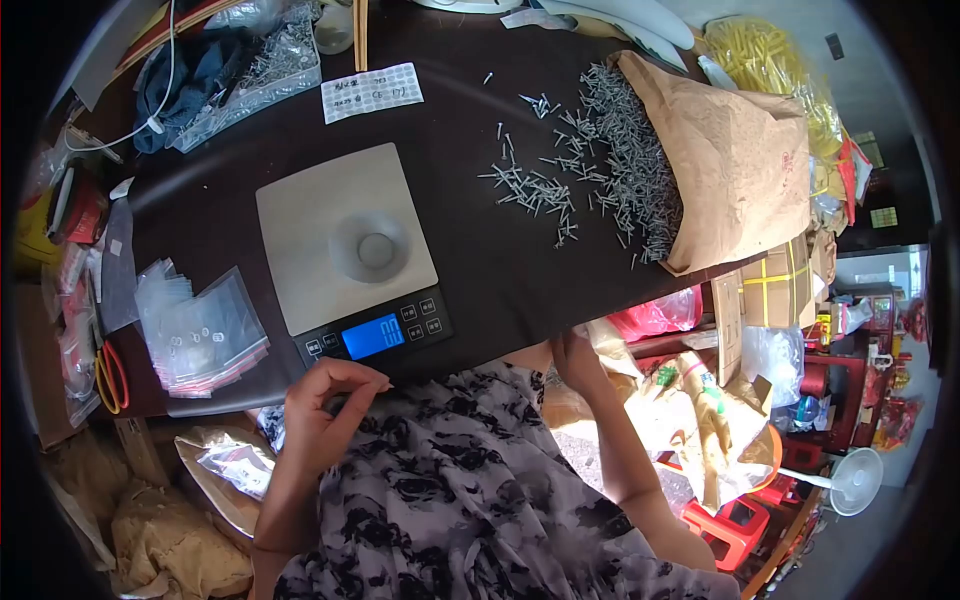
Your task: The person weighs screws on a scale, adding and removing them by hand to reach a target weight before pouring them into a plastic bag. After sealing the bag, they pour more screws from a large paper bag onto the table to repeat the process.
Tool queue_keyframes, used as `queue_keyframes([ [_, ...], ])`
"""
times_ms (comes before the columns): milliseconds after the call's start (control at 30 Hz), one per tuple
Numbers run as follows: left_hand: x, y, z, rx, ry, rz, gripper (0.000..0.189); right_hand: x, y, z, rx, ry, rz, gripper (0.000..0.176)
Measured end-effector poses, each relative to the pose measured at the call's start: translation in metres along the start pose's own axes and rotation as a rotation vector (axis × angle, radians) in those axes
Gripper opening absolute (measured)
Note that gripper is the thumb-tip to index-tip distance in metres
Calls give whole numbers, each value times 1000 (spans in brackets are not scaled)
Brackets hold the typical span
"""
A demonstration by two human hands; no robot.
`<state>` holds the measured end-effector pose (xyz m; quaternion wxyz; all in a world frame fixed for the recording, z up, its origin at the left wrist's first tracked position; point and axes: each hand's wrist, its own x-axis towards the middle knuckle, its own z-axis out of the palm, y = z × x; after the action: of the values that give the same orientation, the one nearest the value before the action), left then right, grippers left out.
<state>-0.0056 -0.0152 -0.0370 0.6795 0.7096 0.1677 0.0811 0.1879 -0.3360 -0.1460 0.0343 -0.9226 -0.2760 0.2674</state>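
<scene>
My left hand is at the table's front edge, thumb and forefinger pressed together; whatever is between them is too small to make out. Just beyond it stands a digital scale with a lit blue display. A small round dish rests on its pan. Lower right of the scale, my right hand hangs by the table edge, its fingers dark and partly hidden. Loose screws lie heaped at the mouth of a brown paper bag, with smaller groups spread to the left.
Clear zip bags lie fanned at the left, near orange-handled scissors. A label sheet and a plastic tray of hardware are at the back. Right of the table are cartons, a red stool and a white fan.
</scene>
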Motion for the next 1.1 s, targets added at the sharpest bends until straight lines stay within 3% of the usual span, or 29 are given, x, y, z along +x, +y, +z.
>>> queue_keyframes([
  [33, 1, 0, -2, -40, 68, 49, 8, -11, -4, -13, -35, -66, -70, 36],
  [133, 6, 2, -10, -152, 291, 178, 10, -44, -31, -82, 473, -313, -100, 34],
  [167, 7, -2, -18, -147, 353, 222, 11, -47, -36, -106, 593, -304, -108, 28],
  [233, 10, -15, -36, 5, 513, 269, 13, -39, -32, -137, 709, -91, -64, 26],
  [300, 15, -24, -59, 587, 573, 340, 17, -4, -30, -164, 679, 347, -73, 24],
  [367, 18, -29, -72, 879, 549, 338, 23, 54, -14, -186, 374, 750, -290, 25],
  [433, 18, -34, -78, 1172, 526, 278, 25, 104, -5, -206, 251, 855, -267, 30],
  [500, 13, -44, -79, 1158, 496, 174, 31, 165, 31, -211, -93, 994, -348, 32],
  [600, 11, -53, -76, 1159, 482, 110, 33, 201, 34, -225, -280, 992, -137, 34],
  [700, 12, -51, -75, 1144, 475, 107, 33, 221, 49, -259, -103, 819, 104, 36],
  [767, 13, -50, -75, 1152, 473, 113, 33, 222, 63, -287, -115, 827, 152, 38],
  [833, 14, -49, -76, 1143, 464, 122, 33, 228, 79, -306, -60, 976, 124, 38],
  [867, 15, -49, -76, 1153, 462, 127, 34, 235, 84, -312, -56, 961, 235, 39],
  [967, 15, -49, -76, 1150, 454, 115, 35, 238, 62, -311, -170, 850, 133, 44],
  [1100, 15, -48, -76, 1144, 459, 112, 35, 264, 49, -286, -252, 773, 195, 49],
])
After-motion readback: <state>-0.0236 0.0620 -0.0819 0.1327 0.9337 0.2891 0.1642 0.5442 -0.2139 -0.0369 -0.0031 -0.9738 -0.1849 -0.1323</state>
